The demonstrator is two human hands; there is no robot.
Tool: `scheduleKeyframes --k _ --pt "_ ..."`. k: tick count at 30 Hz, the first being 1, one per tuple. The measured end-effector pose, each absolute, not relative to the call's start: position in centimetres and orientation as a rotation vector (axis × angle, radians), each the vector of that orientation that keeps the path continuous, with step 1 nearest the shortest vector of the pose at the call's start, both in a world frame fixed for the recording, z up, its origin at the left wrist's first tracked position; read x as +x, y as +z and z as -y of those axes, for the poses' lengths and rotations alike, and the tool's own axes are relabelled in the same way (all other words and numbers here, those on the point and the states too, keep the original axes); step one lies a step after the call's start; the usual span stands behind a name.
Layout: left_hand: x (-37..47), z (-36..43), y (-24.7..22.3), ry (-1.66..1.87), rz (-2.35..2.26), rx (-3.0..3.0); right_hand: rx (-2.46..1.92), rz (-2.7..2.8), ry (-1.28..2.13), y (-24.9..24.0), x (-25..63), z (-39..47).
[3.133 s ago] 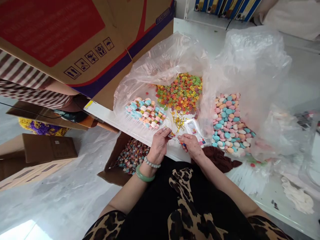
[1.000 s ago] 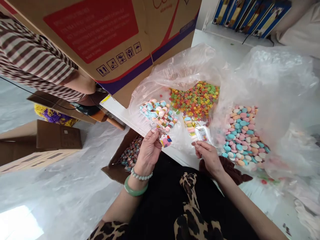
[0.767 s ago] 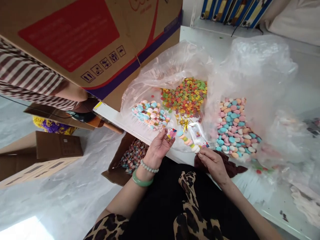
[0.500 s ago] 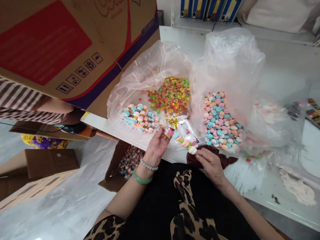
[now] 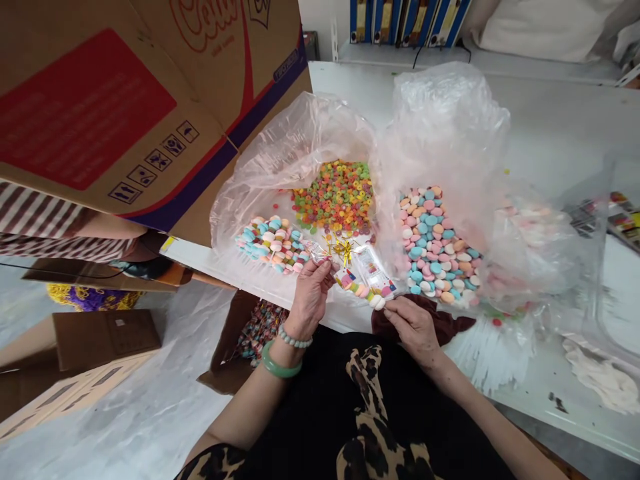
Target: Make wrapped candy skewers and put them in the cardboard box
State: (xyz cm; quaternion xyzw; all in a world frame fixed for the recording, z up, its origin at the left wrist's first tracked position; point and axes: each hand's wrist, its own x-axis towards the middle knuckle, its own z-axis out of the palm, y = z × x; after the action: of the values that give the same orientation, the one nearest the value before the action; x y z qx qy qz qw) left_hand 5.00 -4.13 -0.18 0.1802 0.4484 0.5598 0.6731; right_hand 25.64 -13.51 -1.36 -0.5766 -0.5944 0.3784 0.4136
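Note:
A short string of candies (image 5: 364,292) hangs between my hands. My right hand (image 5: 411,327) pinches its end by the white pieces. With closed fingers, my left hand (image 5: 313,293) holds clear plastic wrap (image 5: 317,252) at the other end, beside a small colourful tag (image 5: 345,277). Gold twist ties (image 5: 346,251) and a stack of printed cards (image 5: 373,268) lie just beyond. A heap of finished candy strings (image 5: 274,245) rests left of them. Small ring candies (image 5: 337,200) and pastel oval candies (image 5: 435,247) lie in open plastic bags.
A large cardboard box (image 5: 210,87) stands at the left, with a person's striped sleeve (image 5: 45,213) below it. An open box of candy strings (image 5: 255,333) sits below the table edge. White sticks (image 5: 493,353) and a brown cloth (image 5: 447,323) lie at the right.
Both hands have shifted slightly left with the candy string. The blue piece near my left hand no longer shows, and the tag now lies closer along the string. The view has moved a little.

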Motion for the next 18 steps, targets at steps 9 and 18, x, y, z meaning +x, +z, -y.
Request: scheduleKeyframes --k 9,18 --pt "5.4 3.5 -0.5 1.217 -1.017 0.411 -1.399 0.719 1.698 -2.5 24.3 12.7" --pt "6.1 2.4 -1.6 0.941 -0.971 0.383 -1.466 0.941 1.361 -1.8 24.4 12.8"
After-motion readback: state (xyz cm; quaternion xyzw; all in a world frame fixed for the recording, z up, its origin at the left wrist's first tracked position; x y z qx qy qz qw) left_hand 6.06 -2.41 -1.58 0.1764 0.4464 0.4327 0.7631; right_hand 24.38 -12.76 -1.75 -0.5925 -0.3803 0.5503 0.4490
